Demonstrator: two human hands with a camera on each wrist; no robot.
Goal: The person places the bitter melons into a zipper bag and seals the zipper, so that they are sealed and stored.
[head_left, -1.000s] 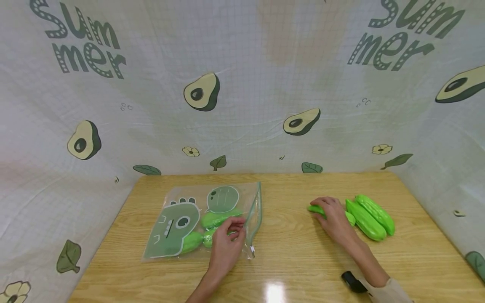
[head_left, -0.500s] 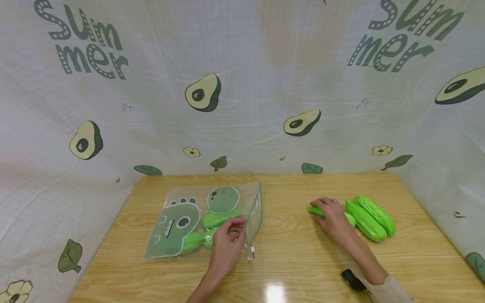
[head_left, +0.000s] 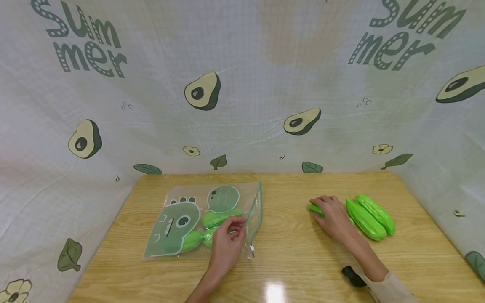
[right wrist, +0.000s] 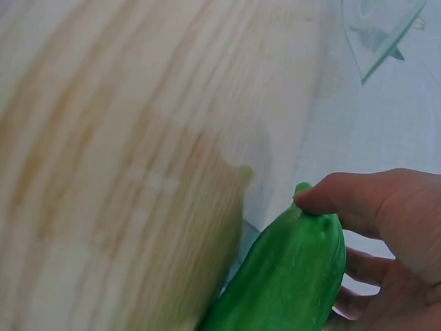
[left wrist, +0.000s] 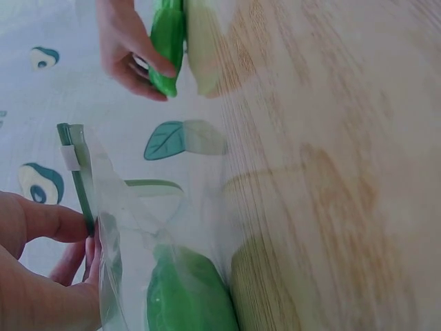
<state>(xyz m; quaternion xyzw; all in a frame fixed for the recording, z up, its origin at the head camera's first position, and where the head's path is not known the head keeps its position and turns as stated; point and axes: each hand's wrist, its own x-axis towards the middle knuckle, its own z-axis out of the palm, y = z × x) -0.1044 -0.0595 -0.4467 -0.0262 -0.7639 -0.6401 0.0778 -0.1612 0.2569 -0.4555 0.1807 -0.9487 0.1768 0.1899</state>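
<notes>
While the left hand (head_left: 226,242) pinches a clear bag (head_left: 182,229), the right hand (head_left: 335,221) holds a green vegetable (right wrist: 275,283)

Where the bag lies, on the left part of the desk (head_left: 291,256), its dinosaur print faces up, and bagged vegetables (head_left: 219,218), also green, show through the plastic. The left grip is narrow: thumb and fingertips meet on the rim, at the green zip strip (left wrist: 83,189). The two edges of the mouth stand apart, and a white slider (head_left: 252,249) sits at the corner nearest the person.

On the right part of the desk, well apart from the bag, the right grip is curled around the green vegetable, with the thumb at the stem end and other fingers along the far side. Whether that vegetable touches the desk, I cannot tell. Just beside the right hand, farther right, two loose vegetables (head_left: 366,222) lie side by side, touching.

A black device (head_left: 353,276) shows by the right wrist, next to a pale sleeve (head_left: 390,289). Behind the desk hangs a pale cloth (head_left: 242,126) printed with avocados, leaves, flowers and "Summer" lettering.
</notes>
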